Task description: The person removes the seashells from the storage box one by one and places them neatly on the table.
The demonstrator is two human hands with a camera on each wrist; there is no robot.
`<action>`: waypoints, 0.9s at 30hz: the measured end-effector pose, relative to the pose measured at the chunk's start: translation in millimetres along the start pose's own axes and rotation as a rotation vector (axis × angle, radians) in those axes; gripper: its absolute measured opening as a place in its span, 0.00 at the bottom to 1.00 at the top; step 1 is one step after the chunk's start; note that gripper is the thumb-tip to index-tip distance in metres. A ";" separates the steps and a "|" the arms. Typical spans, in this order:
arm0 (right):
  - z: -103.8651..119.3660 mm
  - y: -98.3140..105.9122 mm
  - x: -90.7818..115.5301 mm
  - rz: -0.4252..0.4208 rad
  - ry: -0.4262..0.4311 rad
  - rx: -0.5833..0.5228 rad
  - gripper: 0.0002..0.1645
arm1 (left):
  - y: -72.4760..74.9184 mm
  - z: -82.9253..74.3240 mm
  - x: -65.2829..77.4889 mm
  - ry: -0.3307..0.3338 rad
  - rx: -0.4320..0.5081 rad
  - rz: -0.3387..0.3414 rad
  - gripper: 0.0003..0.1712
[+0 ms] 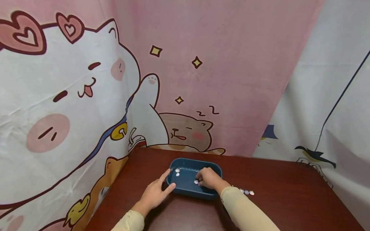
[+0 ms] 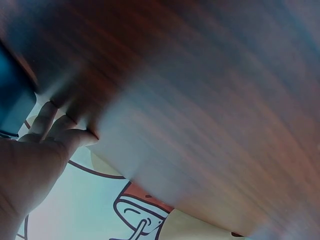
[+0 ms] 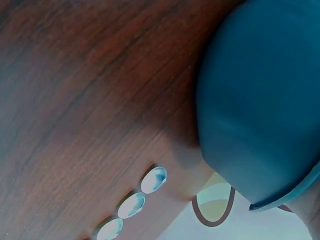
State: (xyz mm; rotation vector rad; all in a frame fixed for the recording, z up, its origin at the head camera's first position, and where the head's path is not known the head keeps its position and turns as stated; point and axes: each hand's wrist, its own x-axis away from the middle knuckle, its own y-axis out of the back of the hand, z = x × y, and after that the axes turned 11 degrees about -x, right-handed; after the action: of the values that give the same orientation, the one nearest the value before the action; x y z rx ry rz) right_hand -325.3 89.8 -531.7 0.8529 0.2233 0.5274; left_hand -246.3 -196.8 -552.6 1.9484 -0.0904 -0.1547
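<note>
A dark blue rectangular basin (image 1: 190, 193) stands on the table. My right hand (image 1: 209, 178) reaches down into it, fingers curled and fingertips pinching a small pale shell (image 1: 196, 182) close over the basin's floor. Two more small shells (image 1: 177, 172) lie inside, toward the left end. At the left end of the basin my left hand (image 1: 154, 194) spreads its thumb and fingers along the rim. In the left wrist view the left hand's fingers (image 2: 45, 120) extend beside the basin wall (image 2: 15, 95), holding nothing. The right wrist view shows the basin's outer side (image 3: 255, 110), which hides most of the right hand.
Several shiny oval shells (image 3: 131, 205) lie in a row on the dark reddish wooden table (image 1: 283, 186), to the right of the basin and partly behind the right forearm in the head view. A cartoon-printed curtain (image 1: 231, 80) hangs along the table's back and left edges.
</note>
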 end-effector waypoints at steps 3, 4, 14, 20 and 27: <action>-0.4 -1.1 -0.6 0.005 0.014 -0.006 0.18 | 0.2 -0.2 -0.3 0.003 -0.001 -0.002 0.45; 0.0 -1.8 -0.7 -0.001 0.026 -0.003 0.17 | 0.1 -0.2 -0.3 0.004 -0.001 -0.004 0.45; 11.7 -13.7 -0.1 -0.061 0.004 0.034 0.06 | 0.7 -1.6 0.3 0.002 0.004 0.001 0.45; 11.9 -15.8 -0.9 -0.049 -0.032 0.032 0.09 | 0.5 -1.7 0.1 0.003 0.008 0.006 0.45; 13.5 -17.4 -0.9 -0.047 -0.044 0.066 0.08 | 0.9 -1.7 1.0 0.003 0.016 0.009 0.45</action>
State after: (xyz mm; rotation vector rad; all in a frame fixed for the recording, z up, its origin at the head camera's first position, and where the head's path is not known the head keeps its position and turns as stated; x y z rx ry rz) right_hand -314.6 71.0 -536.4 0.9206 0.2206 0.4591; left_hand -245.0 -195.7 -551.2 1.9642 -0.0984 -0.1460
